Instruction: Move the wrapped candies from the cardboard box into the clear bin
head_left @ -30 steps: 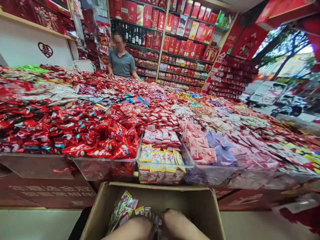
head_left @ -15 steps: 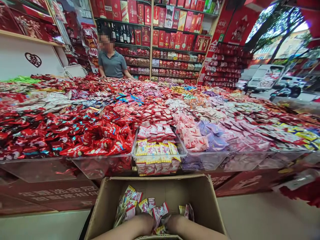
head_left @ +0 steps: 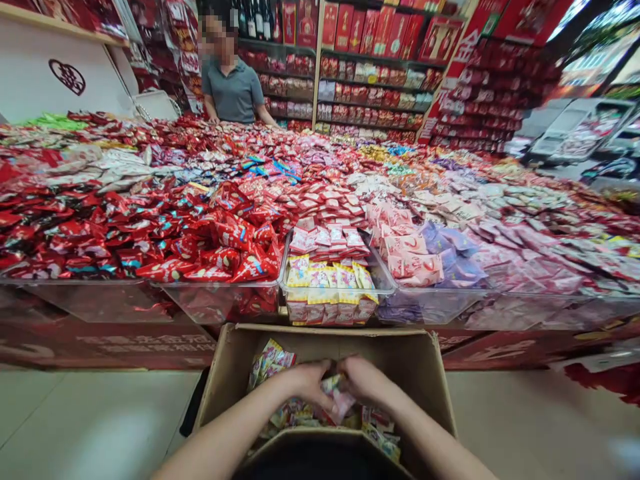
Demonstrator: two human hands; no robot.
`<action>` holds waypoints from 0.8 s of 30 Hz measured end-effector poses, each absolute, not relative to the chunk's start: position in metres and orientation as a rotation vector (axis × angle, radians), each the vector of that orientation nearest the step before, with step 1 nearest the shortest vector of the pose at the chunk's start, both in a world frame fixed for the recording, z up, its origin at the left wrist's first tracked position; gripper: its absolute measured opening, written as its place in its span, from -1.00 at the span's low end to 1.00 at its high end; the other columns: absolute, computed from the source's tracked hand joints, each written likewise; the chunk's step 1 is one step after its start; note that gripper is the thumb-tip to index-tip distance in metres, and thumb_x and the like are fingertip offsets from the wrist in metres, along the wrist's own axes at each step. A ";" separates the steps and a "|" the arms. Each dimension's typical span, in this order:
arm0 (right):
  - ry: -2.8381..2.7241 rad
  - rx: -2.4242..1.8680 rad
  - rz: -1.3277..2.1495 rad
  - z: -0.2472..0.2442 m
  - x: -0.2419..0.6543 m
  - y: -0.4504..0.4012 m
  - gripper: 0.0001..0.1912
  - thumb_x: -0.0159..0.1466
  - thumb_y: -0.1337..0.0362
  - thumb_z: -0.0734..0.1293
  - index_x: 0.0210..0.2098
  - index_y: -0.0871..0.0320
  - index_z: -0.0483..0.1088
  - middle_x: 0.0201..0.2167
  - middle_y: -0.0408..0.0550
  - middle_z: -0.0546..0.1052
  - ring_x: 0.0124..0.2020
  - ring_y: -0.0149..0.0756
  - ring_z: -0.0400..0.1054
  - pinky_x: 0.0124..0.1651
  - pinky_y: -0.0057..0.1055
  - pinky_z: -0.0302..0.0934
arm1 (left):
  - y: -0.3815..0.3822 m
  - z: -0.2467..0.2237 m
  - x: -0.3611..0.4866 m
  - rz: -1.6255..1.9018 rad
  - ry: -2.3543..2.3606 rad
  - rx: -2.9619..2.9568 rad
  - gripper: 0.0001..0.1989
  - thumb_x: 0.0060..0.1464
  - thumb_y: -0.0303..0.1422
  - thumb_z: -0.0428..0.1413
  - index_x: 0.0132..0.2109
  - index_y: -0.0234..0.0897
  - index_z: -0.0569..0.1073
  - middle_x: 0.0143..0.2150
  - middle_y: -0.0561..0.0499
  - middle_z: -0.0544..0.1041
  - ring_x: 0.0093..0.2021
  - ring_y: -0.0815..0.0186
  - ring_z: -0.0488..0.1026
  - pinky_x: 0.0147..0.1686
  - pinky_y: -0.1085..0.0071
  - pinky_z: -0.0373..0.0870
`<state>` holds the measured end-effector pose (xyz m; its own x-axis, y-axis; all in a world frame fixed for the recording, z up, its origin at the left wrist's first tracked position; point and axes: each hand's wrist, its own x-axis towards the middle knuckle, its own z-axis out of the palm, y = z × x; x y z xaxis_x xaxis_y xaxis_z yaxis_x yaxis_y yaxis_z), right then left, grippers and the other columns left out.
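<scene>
A brown cardboard box holds small yellow, white and pink candy packets. Inside it, my left hand and my right hand come together around a few packets. The fingers of both hands curl round these packets, and their tips are partly hidden. Just beyond the box, a clear plastic bin carries a neat stack of similar yellow-edged packets, with red and white packets behind them.
Red candy bags fill the display left of the bin; pink bags and purple bags lie to its right. Across the display stands a person in a grey shirt, before shelves of red boxes.
Both hands have risen from deep among the packets and moved closer together, now with packets between them. The view has tilted down and shifted left.
</scene>
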<state>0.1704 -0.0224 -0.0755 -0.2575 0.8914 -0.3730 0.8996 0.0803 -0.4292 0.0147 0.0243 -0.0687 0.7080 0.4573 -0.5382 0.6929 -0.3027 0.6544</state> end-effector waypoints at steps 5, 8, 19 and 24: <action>2.252 2.183 -1.479 -0.047 0.191 -0.018 -0.88 -0.01 0.33 0.29 -0.45 0.23 0.40 -0.60 -0.13 0.43 -0.56 -0.41 0.26 -0.54 -0.55 0.05 | 0.028 -0.055 0.018 -0.028 0.758 1.766 -0.24 -0.25 -0.21 0.17 0.12 -0.30 0.10 0.13 -0.10 0.21 0.07 0.22 0.20 0.01 0.44 0.14; 2.006 2.253 -1.960 -0.050 0.194 -0.020 -0.85 0.00 0.26 0.28 -0.47 0.22 0.32 -0.65 -0.18 0.36 -0.66 -0.46 0.18 -0.61 -0.54 0.05 | 0.027 -0.052 0.019 0.025 0.753 1.696 -0.29 -0.23 -0.26 0.17 0.09 -0.35 0.14 0.05 -0.12 0.32 -0.01 0.21 0.29 -0.07 0.42 0.22; 2.171 2.330 -1.804 -0.048 0.189 -0.019 -0.87 0.09 0.26 0.19 -0.47 0.21 0.27 -0.63 -0.22 0.31 -0.63 -0.49 0.15 -0.58 -0.57 0.02 | 0.029 -0.062 0.019 0.043 0.923 1.757 -0.26 -0.28 -0.21 0.19 0.09 -0.32 0.18 0.09 -0.12 0.27 0.06 0.09 0.19 0.00 0.33 0.13; 2.345 2.284 -1.602 -0.037 0.187 -0.021 -0.84 0.09 0.25 0.22 -0.45 0.23 0.33 -0.60 -0.18 0.35 -0.56 -0.45 0.18 -0.53 -0.56 0.03 | 0.028 -0.053 0.019 0.017 0.933 1.791 -0.38 -0.25 -0.22 0.16 0.02 -0.29 0.26 0.03 -0.08 0.34 -0.01 0.10 0.27 -0.07 0.34 0.18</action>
